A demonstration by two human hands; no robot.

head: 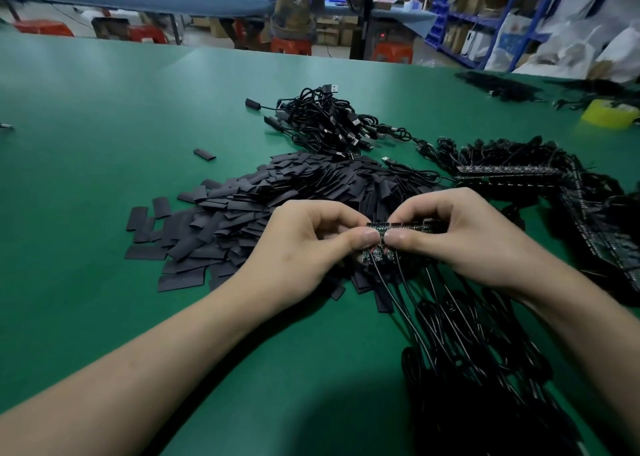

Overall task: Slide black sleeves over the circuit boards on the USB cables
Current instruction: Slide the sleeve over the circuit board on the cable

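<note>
Now the left hand (304, 247) and right hand (464, 241) both pinch a strip of circuit boards (405, 227) at centre frame, its long axis running left to right, cables (450, 334) trailing lower right; the heap of black sleeves (270, 192) lies just upper left, nearer the left hand

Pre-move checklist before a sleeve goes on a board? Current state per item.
1. Boards secured: ok. The left hand and right hand both pinch the circuit boards.
2. One board split off from its neighbours: cannot tell, the thumbs cover the joint.
3. Sleeve in hand: not ok, neither hand holds one.
4. Sleeve supply near: ok, the black sleeves lie piled just beyond the left hand.
5. Hand free to pick: not ok, both are busy.
6. Cables untangled: cannot tell, the cables trail in a dense bundle.
</note>
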